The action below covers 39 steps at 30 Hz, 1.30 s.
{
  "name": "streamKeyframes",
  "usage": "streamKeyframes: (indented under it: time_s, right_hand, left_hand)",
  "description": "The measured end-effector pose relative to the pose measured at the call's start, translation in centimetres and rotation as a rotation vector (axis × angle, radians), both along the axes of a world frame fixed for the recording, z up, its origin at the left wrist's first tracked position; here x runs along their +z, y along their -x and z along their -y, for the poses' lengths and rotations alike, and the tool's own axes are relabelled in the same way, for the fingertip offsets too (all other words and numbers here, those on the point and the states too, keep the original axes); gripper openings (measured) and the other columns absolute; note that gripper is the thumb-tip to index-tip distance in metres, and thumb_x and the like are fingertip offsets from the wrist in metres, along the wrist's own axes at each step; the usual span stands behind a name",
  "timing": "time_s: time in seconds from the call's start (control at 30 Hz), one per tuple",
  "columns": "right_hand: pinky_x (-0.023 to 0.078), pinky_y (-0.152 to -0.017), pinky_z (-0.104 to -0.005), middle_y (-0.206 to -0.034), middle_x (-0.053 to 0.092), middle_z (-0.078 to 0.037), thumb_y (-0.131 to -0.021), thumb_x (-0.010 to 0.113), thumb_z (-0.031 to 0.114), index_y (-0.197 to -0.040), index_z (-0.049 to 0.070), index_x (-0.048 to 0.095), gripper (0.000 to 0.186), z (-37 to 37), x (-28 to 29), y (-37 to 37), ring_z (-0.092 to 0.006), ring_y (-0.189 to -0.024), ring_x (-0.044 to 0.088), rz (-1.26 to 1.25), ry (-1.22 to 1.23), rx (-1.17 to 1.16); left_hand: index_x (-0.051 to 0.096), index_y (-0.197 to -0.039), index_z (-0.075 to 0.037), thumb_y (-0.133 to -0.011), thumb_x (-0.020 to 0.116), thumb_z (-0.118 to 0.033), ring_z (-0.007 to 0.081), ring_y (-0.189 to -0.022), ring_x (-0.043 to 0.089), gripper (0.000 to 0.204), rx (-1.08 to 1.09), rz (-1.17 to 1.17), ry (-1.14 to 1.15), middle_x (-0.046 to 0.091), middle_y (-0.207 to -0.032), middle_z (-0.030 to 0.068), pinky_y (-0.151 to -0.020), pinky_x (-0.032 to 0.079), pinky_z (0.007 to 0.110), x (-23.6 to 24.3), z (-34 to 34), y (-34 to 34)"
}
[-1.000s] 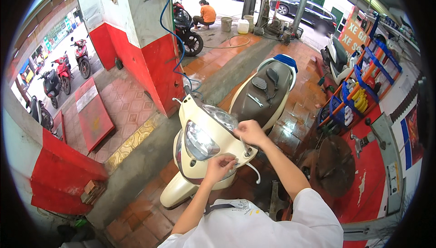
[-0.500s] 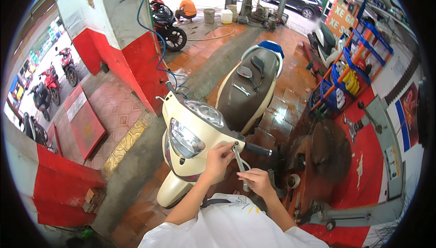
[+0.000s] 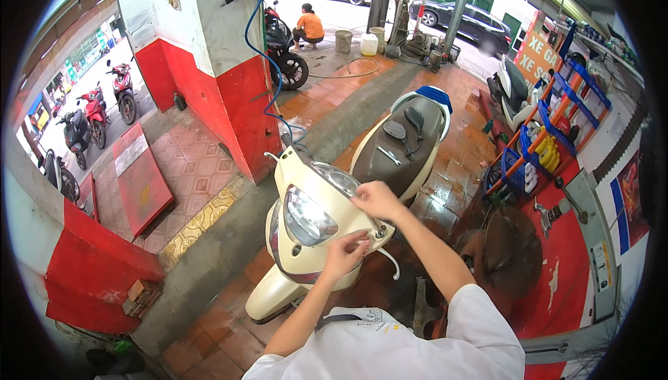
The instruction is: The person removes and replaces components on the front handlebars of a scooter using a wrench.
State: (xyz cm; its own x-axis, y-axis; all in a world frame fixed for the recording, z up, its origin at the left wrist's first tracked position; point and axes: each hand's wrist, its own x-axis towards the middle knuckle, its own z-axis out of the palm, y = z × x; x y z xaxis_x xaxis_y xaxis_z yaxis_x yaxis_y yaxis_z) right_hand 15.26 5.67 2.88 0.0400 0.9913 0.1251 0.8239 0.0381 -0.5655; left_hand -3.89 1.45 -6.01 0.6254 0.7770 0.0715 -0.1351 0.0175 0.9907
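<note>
A cream scooter (image 3: 268, 303) faces me, its headlight (image 3: 306, 216) shining brightly. Beside the headlight, my left hand (image 3: 346, 255) has its fingers curled together against the cream front cover; whatever is in them is too small to make out. Reaching across the handlebar, my right hand (image 3: 377, 200) is closed, fingertips down at the upper cover; what it grips is hidden. Near both hands is the bare mirror mount (image 3: 380, 232), with a brake lever (image 3: 393, 260) below it. On the brown seat (image 3: 410, 161) lie a wrench (image 3: 388, 155) and two detached mirrors (image 3: 394, 130).
A red-and-white pillar (image 3: 240, 116) with a blue hose (image 3: 276, 77) stands at the left. At the right are an orange-and-blue rack (image 3: 550, 130) and a dark round object (image 3: 511, 248). A person in orange (image 3: 310, 27) crouches beyond, near buckets (image 3: 369, 45).
My right hand has moved up and left over the handlebar; the silver wrench it held is out of sight. My left hand has shifted slightly down and right.
</note>
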Motion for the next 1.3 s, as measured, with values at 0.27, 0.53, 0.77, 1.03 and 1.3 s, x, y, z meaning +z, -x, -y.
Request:
streamKeyframes:
  time_s: [0.27,0.53,0.77,1.03,1.3]
  right_hand:
    - [0.029,-0.05,-0.0243,-0.066,0.045,0.005,-0.093,0.063,0.011,-0.086,0.007,0.059,0.009,14.8,-5.8,-6.9,-0.007,-0.055,0.04,-1.375,-0.098,-0.278]
    - [0.049,-0.054,-0.029,-0.07,0.066,-0.007,-0.068,0.08,-0.003,-0.09,0.008,0.075,0.026,21.1,-4.0,7.9,-0.0201,-0.062,0.065,-0.322,-0.406,-0.037]
    - [0.052,-0.057,-0.0389,-0.065,0.062,-0.006,-0.079,0.066,0.015,-0.091,0.01,0.07,0.014,9.5,-2.2,9.7,-0.0256,-0.062,0.065,0.163,-0.516,0.305]
    - [0.045,-0.053,-0.0351,-0.065,0.063,-0.01,-0.082,0.07,0.019,-0.093,0.002,0.068,0.02,-1.0,-1.6,-1.3,-0.0207,-0.054,0.059,-0.266,0.034,-0.055]
    - [0.031,-0.048,-0.0235,-0.063,0.048,0.004,-0.087,0.069,0.008,-0.076,0.011,0.053,0.02,14.2,-3.5,-6.6,-0.0065,-0.053,0.044,-1.337,-0.052,-0.343]
  left_hand:
    - [0.07,-0.115,-0.003,-0.077,0.08,-0.007,0.0128,-0.065,0.067,0.04,0.115,-0.127,-0.365,0.072,-0.096,0.0122,-0.061,0.053,0.025,4.4,0.4,-2.3]
    - [0.071,-0.118,-0.009,-0.076,0.076,0.0,0.0057,-0.051,0.049,0.043,0.016,-0.165,-0.392,0.067,-0.071,0.0041,-0.05,0.042,0.025,2.5,-0.7,-2.1]
    - [0.071,-0.114,-0.005,-0.074,0.073,-0.001,0.0114,-0.062,0.061,0.04,0.069,0.029,-0.462,0.072,-0.088,0.0103,-0.055,0.048,0.029,-0.1,-2.1,-0.3]
    - [0.074,-0.103,-0.005,-0.078,0.082,-0.011,0.0033,-0.05,0.05,0.028,0.141,-0.147,-0.243,0.073,-0.081,0.003,-0.047,0.042,0.025,1.1,0.3,-1.7]
    - [0.074,-0.106,-0.005,-0.078,0.078,-0.005,0.017,-0.063,0.064,0.028,0.141,-0.051,-0.555,0.072,-0.093,0.0101,-0.056,0.051,0.028,3.0,-0.7,-1.2]
